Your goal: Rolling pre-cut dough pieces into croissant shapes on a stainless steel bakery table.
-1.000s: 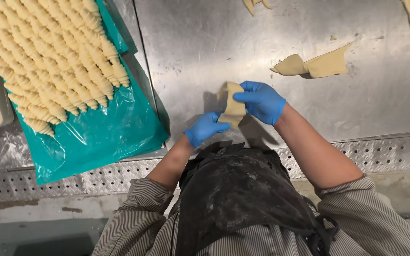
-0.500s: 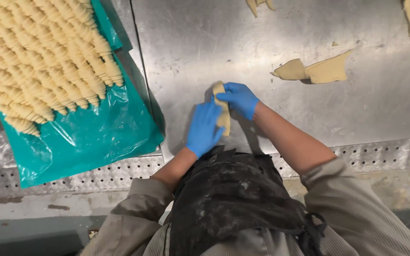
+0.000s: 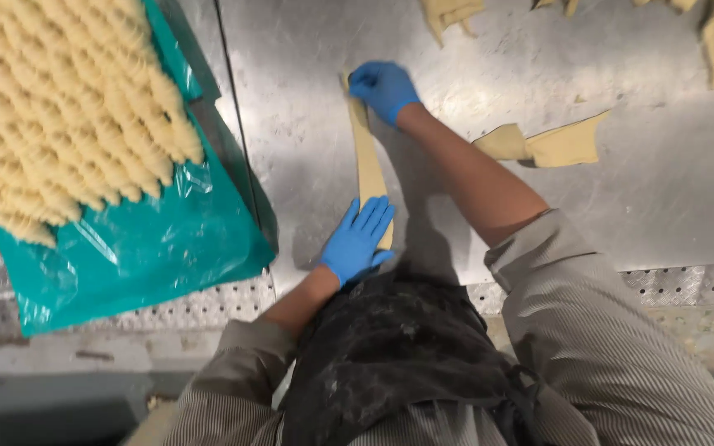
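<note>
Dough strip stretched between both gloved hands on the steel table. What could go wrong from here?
1. The dough strip is pulled long and thin between the left hand and right hand; it might tear mid-length.
2. The right forearm reaches close to a loose dough piece; it could brush and distort it.
3. The strip lies flat on the steel table and may stick.

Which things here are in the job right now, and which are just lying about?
In hand:
left hand
right hand
dough strip stretched between them on the steel table

Lying about:
folded dough pieces
shaped pastries on teal plastic sheet
</note>
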